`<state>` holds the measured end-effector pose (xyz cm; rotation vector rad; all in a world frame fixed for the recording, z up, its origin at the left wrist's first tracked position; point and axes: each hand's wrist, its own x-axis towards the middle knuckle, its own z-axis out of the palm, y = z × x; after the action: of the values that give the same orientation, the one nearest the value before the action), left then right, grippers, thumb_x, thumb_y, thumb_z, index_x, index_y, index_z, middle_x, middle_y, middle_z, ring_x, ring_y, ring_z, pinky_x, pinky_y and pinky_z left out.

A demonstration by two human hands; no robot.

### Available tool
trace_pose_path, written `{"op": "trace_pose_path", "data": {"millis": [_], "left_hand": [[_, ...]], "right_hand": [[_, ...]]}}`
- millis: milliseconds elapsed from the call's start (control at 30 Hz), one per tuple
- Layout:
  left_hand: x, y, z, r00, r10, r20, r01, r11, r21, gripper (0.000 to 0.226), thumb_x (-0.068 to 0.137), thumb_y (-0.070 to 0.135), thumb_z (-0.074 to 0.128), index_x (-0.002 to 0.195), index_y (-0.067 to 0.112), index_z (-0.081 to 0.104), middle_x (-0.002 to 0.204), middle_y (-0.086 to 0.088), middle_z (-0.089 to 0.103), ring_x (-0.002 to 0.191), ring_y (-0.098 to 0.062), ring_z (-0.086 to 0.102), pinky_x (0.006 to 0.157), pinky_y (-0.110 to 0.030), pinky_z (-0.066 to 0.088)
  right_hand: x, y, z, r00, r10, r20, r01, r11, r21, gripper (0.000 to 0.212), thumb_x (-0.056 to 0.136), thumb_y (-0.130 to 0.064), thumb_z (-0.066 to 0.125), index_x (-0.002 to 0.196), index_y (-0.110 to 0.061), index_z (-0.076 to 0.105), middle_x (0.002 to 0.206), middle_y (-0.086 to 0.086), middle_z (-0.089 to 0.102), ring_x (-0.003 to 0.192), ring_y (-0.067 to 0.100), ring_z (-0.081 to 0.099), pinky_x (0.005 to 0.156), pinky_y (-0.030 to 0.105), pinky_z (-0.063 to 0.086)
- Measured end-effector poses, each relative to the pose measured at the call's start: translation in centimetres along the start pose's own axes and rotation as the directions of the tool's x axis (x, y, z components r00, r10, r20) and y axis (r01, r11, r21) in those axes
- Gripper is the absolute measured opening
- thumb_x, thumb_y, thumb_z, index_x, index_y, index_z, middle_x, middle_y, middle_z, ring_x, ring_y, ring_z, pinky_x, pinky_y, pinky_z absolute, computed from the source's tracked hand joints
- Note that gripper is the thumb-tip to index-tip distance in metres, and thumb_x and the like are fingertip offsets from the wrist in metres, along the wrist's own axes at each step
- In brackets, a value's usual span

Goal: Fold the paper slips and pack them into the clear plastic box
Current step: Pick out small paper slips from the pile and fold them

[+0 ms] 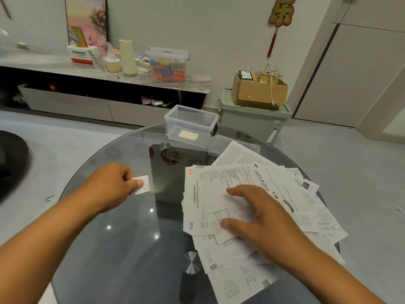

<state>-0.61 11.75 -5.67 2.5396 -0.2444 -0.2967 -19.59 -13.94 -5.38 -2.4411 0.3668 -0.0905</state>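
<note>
Loose paper slips (252, 207) cover the near-right worktop (122, 238), right hand (258, 213) resting flat to pick one. Left hand (114, 185) pinches a folded slip (143, 184), likely bound for the far clear plastic box (190, 126).

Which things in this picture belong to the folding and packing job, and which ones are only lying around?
Belong to the job:
- folded slip, pinched by the left hand
- pile of paper slips, with the right hand resting on it
- clear plastic box, open, one folded slip inside
- box lid

Just lying about:
- cardboard box
- green storage bin
- cream bottle
- red wall ornament
</note>
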Motion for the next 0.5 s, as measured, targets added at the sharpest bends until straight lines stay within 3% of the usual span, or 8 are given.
{"op": "trace_pose_path", "data": {"millis": [100, 167, 267, 333, 433, 500], "left_hand": [[1.2, -1.1, 0.5, 0.996, -0.038, -0.080, 0.041, 0.998, 0.038, 0.026, 0.090, 0.029, 0.074, 0.079, 0.011, 0.059, 0.076, -0.007, 0.062, 0.071, -0.026, 0.057, 0.058, -0.031, 0.036], [1.7, -1.3, 0.9, 0.987, -0.030, -0.158, 0.034, 0.999, 0.019, 0.026, 0.087, 0.029, 0.077, 0.085, 0.016, 0.055, 0.082, -0.005, 0.060, 0.075, -0.026, 0.057, 0.061, -0.033, 0.040], [1.5, -1.3, 1.6, 0.959, 0.148, -0.244, -0.116, 0.983, 0.140, 0.020, 0.086, 0.020, 0.076, 0.091, 0.024, 0.057, 0.094, 0.002, 0.054, 0.086, -0.027, 0.057, 0.072, -0.037, 0.045], [0.6, -1.2, 2.6, 0.935, 0.293, -0.199, -0.238, 0.936, 0.260, 0.008, 0.094, 0.018, 0.066, 0.100, 0.021, 0.067, 0.099, 0.001, 0.056, 0.096, -0.028, 0.060, 0.078, -0.038, 0.048], [-1.5, -0.7, 4.1, 0.957, 0.290, -0.006, -0.265, 0.884, 0.386, 0.034, 0.105, 0.037, 0.045, 0.126, 0.015, 0.060, 0.134, -0.002, 0.056, 0.126, -0.028, 0.054, 0.098, -0.040, 0.048], [-2.6, -0.8, 4.1, 0.973, 0.198, 0.115, -0.229, 0.874, 0.429, 0.073, 0.099, 0.063, 0.025, 0.154, 0.014, 0.032, 0.164, 0.001, 0.025, 0.151, -0.021, 0.026, 0.118, -0.034, 0.030]], "right_hand": [[0.4, -0.2, 0.6, 1.000, -0.005, -0.007, 0.004, 0.989, -0.146, 0.068, 0.086, -0.060, 0.070, 0.145, -0.052, 0.036, 0.144, -0.038, 0.030, 0.142, -0.001, 0.026, 0.128, 0.040, 0.013], [0.7, -0.3, 0.8, 1.000, -0.009, -0.018, 0.005, 0.979, -0.202, 0.071, 0.088, -0.064, 0.065, 0.149, -0.051, 0.031, 0.149, -0.035, 0.031, 0.145, -0.001, 0.022, 0.126, 0.036, -0.003], [1.0, -0.3, 1.2, 0.999, -0.015, -0.032, 0.006, 0.958, -0.286, 0.063, 0.091, -0.066, 0.058, 0.148, -0.047, 0.038, 0.149, -0.030, 0.040, 0.144, 0.001, 0.031, 0.126, 0.036, -0.003], [1.3, -0.2, 1.4, 0.997, -0.054, -0.063, 0.028, 0.934, -0.357, 0.043, 0.097, -0.062, 0.052, 0.135, -0.041, 0.054, 0.137, -0.023, 0.055, 0.132, 0.003, 0.046, 0.126, 0.035, 0.002], [1.8, 0.4, 1.7, 0.985, -0.134, -0.110, 0.069, 0.888, -0.455, 0.030, 0.106, -0.048, 0.042, 0.113, -0.032, 0.066, 0.112, -0.014, 0.067, 0.109, 0.008, 0.060, 0.127, 0.037, 0.012], [2.1, 0.8, 2.0, 0.971, -0.188, -0.146, 0.114, 0.905, -0.409, 0.028, 0.109, -0.039, 0.042, 0.116, -0.034, 0.068, 0.114, -0.017, 0.068, 0.109, 0.003, 0.059, 0.127, 0.029, 0.008]]}}
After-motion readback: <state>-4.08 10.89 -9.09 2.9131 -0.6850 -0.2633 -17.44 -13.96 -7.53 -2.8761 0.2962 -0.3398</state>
